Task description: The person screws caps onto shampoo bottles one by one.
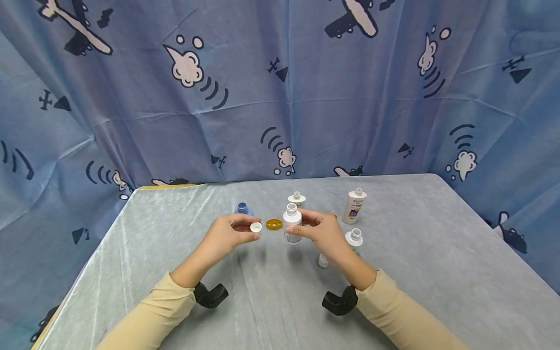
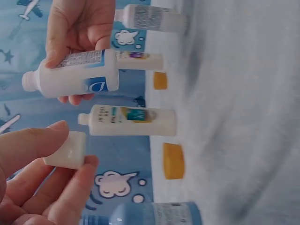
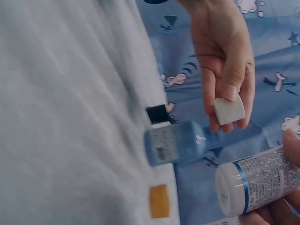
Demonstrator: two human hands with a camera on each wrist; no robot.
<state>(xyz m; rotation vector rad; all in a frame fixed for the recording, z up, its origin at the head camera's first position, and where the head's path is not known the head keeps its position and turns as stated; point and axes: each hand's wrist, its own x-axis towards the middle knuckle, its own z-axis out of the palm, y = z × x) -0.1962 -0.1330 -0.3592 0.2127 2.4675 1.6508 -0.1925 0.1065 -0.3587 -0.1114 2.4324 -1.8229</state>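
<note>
My left hand [image 1: 227, 234] pinches a white bottle cap [image 1: 255, 227] between thumb and fingers, its hollow side facing the head camera. In the right wrist view the same cap [image 3: 229, 111] shows its outer side. My right hand [image 1: 323, 232] grips a white bottle [image 1: 292, 219] with a blue band [image 2: 103, 57] near its base. The bottle is upright, raised above the table, and its threaded neck is uncapped. Cap and bottle are apart, side by side. Fingers hide part of the bottle's label.
Behind my hands stand a blue bottle [image 1: 243, 208], a yellow cap [image 1: 274, 224] and an uncapped white bottle [image 1: 297, 198]. Two more white bottles, one farther back [image 1: 353, 206] and one nearer [image 1: 355, 237], stand right. A small white cap [image 1: 323, 261] lies by my right wrist.
</note>
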